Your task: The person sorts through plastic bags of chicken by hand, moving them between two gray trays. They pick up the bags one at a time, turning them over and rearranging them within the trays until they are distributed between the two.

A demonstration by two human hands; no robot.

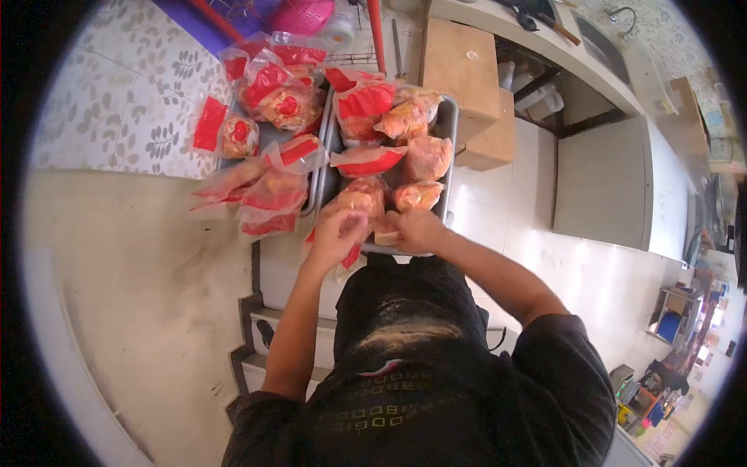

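Fingers on the left hand [340,236] look bent close together by the bagged meat [363,194] at lower centre, in the near end of the metal tray [454,124]; right hand's [421,231] are curled there too, can't tell if either's clamped on plastic. Slick film could slip under a loose pinch, tbh, and the overhanging bags [272,194] left of centre could slide off if bumped.

Before me, two grey metal trays sit side by side: the left tray [317,191] and the right tray [450,121]. Red-marked clear bags of meat [272,191] crowd my left one, some hanging over its outer edge. My right one bears bagged meat pieces [428,159] in two rough columns, its grey metal showing between them.
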